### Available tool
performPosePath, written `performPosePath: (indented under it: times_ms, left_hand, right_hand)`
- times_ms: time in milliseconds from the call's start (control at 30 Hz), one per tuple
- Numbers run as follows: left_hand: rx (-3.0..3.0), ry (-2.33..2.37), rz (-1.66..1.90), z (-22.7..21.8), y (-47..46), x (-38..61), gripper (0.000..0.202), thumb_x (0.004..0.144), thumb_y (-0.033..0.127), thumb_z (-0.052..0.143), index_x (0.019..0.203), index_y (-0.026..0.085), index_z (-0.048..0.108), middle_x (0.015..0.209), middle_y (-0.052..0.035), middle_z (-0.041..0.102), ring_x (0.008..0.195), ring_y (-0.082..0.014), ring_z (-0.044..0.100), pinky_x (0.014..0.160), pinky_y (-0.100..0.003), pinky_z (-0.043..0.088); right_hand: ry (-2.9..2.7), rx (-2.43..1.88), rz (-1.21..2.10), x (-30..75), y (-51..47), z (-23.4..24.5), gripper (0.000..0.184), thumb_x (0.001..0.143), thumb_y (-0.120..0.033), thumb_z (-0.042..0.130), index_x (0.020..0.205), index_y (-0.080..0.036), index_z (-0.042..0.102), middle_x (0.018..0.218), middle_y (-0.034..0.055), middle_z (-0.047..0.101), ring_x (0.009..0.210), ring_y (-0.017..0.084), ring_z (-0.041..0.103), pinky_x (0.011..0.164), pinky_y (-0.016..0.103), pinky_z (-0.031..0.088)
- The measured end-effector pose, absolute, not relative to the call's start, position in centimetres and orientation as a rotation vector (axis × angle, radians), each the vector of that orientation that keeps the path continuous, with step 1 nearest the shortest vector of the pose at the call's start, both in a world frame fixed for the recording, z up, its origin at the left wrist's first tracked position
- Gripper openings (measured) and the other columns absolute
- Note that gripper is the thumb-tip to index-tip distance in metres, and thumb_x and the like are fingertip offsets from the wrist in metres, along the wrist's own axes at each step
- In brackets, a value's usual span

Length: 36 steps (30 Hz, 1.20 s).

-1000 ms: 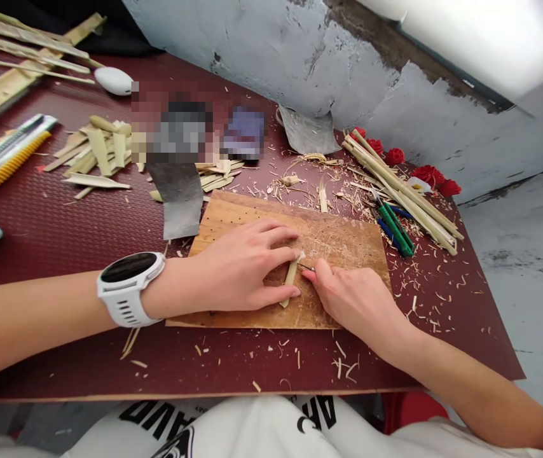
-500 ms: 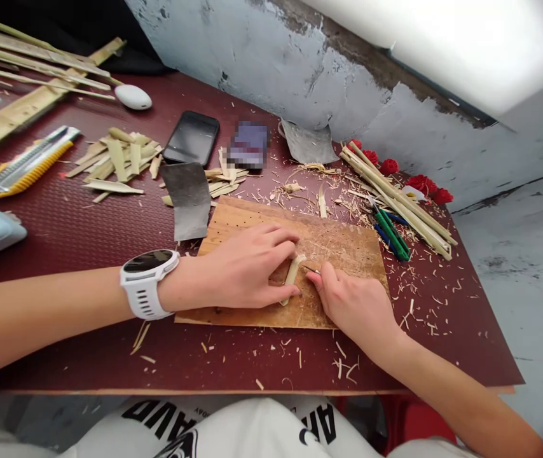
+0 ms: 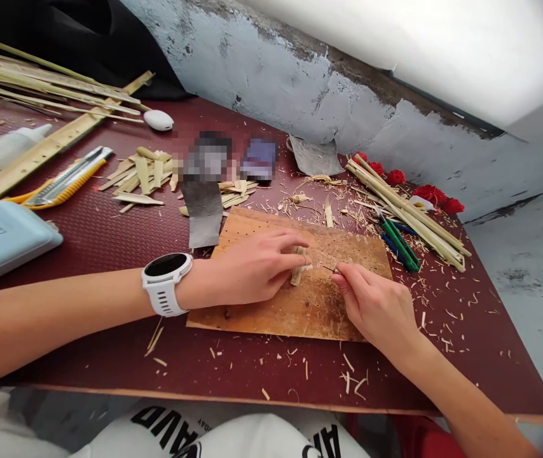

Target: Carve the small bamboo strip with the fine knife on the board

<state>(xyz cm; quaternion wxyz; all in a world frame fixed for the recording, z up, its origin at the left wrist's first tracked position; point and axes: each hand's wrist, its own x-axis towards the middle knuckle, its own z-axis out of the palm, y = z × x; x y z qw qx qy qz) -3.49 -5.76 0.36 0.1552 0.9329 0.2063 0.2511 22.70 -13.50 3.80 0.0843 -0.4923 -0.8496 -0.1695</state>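
Note:
My left hand [image 3: 252,267], with a white watch on the wrist, pinches a short pale bamboo piece [image 3: 298,272] and holds it down on a scratched wooden board [image 3: 309,305]. My right hand [image 3: 371,302] is closed around a small blade tool whose thin metal tip [image 3: 332,270] shows just right of the bamboo piece. Most of that tool is hidden inside the fist. Both hands rest on the board at the middle of the dark red table [image 3: 85,235].
Bamboo sticks [image 3: 409,210] with red flowers [image 3: 431,193] and green-handled tools [image 3: 398,240] lie to the right. Cut bamboo strips [image 3: 140,175], a yellow utility knife [image 3: 61,184], grey sandpaper [image 3: 203,213], a light blue case [image 3: 2,238] and long bamboo slats [image 3: 47,89] lie left. Shavings cover the table.
The view has shifted so things sit lower and rightward. My left hand turned the bamboo piece and now pinches its end; my right hand drew slightly right and away from it.

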Motion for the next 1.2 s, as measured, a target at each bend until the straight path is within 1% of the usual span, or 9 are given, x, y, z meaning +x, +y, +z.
performPosePath:
  times_ms: [67, 133, 200, 267, 400, 533, 867, 1067, 1200]
  left_hand:
    - [2.641, 0.648, 0.708, 0.5, -5.7, -3.5, 0.034, 0.102, 0.023, 0.054, 0.128, 0.010, 0.073, 0.149, -0.0200, 0.063, 0.138, -0.0328, 0.062, 0.122, -0.052, 0.050]
    - [2.641, 0.629, 0.668, 0.7, -5.6, -3.5, 0.042, 0.101, 0.030, 0.057, 0.134, 0.007, 0.070, 0.155, -0.0212, 0.059, 0.145, -0.0355, 0.057, 0.127, -0.054, 0.044]
    - [2.654, 0.563, 0.617, 0.7, -5.4, -3.6, 0.048, 0.099, 0.029, 0.058, 0.141, 0.007, 0.066, 0.162, -0.0210, 0.052, 0.153, -0.0365, 0.048, 0.131, -0.056, 0.038]
    - [2.647, 0.514, 0.574, 0.6, -5.2, -3.7, 0.049, 0.099, 0.027, 0.057, 0.144, 0.008, 0.064, 0.165, -0.0199, 0.049, 0.157, -0.0352, 0.043, 0.133, -0.056, 0.035]
    - [2.624, 0.483, 0.552, 0.5, -4.8, -3.8, 0.049, 0.102, 0.029, 0.056, 0.145, 0.009, 0.063, 0.164, -0.0202, 0.049, 0.155, -0.0322, 0.047, 0.131, -0.052, 0.039]
    - [2.636, 0.467, 0.514, 0.5, -4.6, -4.0, 0.048, 0.105, 0.035, 0.056, 0.147, 0.011, 0.062, 0.164, -0.0201, 0.050, 0.154, -0.0328, 0.049, 0.129, -0.051, 0.042]
    - [2.651, 0.458, 0.512, 0.4, -4.3, -4.1, 0.048, 0.106, 0.038, 0.058, 0.148, 0.016, 0.059, 0.163, -0.0198, 0.051, 0.153, -0.0327, 0.049, 0.128, -0.051, 0.043]
    - [2.655, 0.459, 0.518, 0.3, -4.3, -4.1, 0.050, 0.107, 0.040, 0.058, 0.149, 0.013, 0.060, 0.163, -0.0214, 0.051, 0.153, -0.0339, 0.050, 0.128, -0.051, 0.044]
    - [2.635, 0.457, 0.539, 0.3, -4.4, -4.1, 0.047, 0.106, 0.039, 0.060, 0.147, 0.017, 0.061, 0.163, -0.0202, 0.051, 0.153, -0.0333, 0.050, 0.127, -0.053, 0.044]
  right_hand:
    - [-2.563, -1.501, -0.400, 22.7, -13.6, 3.6, 0.027, 0.113, -0.032, 0.047, 0.103, -0.018, 0.068, 0.083, 0.0000, 0.075, 0.064, 0.013, 0.064, 0.057, 0.029, 0.031]
    - [-2.609, -1.531, -0.300, 22.6, -13.7, 3.5, 0.036, 0.114, -0.036, 0.041, 0.095, -0.018, 0.065, 0.076, -0.0003, 0.072, 0.060, 0.014, 0.063, 0.056, 0.030, 0.029]
    - [-2.646, -1.538, -0.262, 22.2, -13.7, 3.4, 0.041, 0.115, -0.037, 0.037, 0.087, -0.019, 0.061, 0.070, -0.0011, 0.068, 0.055, 0.014, 0.061, 0.054, 0.030, 0.027]
    - [-2.665, -1.530, -0.292, 21.8, -13.6, 3.3, 0.043, 0.115, -0.038, 0.036, 0.083, -0.020, 0.059, 0.066, -0.0014, 0.067, 0.051, 0.015, 0.059, 0.053, 0.030, 0.023]
    - [-2.726, -1.534, -0.365, 21.0, -13.4, 3.4, 0.042, 0.114, -0.038, 0.038, 0.081, -0.020, 0.058, 0.065, -0.0006, 0.068, 0.049, 0.015, 0.057, 0.052, 0.030, 0.017]
    - [-2.784, -1.517, -0.472, 20.5, -13.3, 3.6, 0.042, 0.113, -0.038, 0.040, 0.080, -0.020, 0.058, 0.061, 0.0000, 0.065, 0.047, 0.015, 0.053, 0.053, 0.031, 0.013]
    - [-2.771, -1.428, -0.584, 20.3, -13.4, 3.6, 0.041, 0.113, -0.037, 0.043, 0.078, -0.021, 0.056, 0.061, -0.0005, 0.062, 0.048, 0.016, 0.054, 0.053, 0.031, 0.016]
    - [-2.784, -1.426, -0.645, 20.0, -13.6, 3.9, 0.038, 0.112, -0.036, 0.046, 0.078, -0.023, 0.054, 0.059, -0.0017, 0.058, 0.046, 0.017, 0.055, 0.052, 0.031, 0.016]
    - [-2.782, -1.447, -0.681, 19.9, -13.9, 3.8, 0.036, 0.111, -0.036, 0.048, 0.078, -0.023, 0.053, 0.061, -0.0014, 0.059, 0.048, 0.018, 0.057, 0.053, 0.031, 0.017]
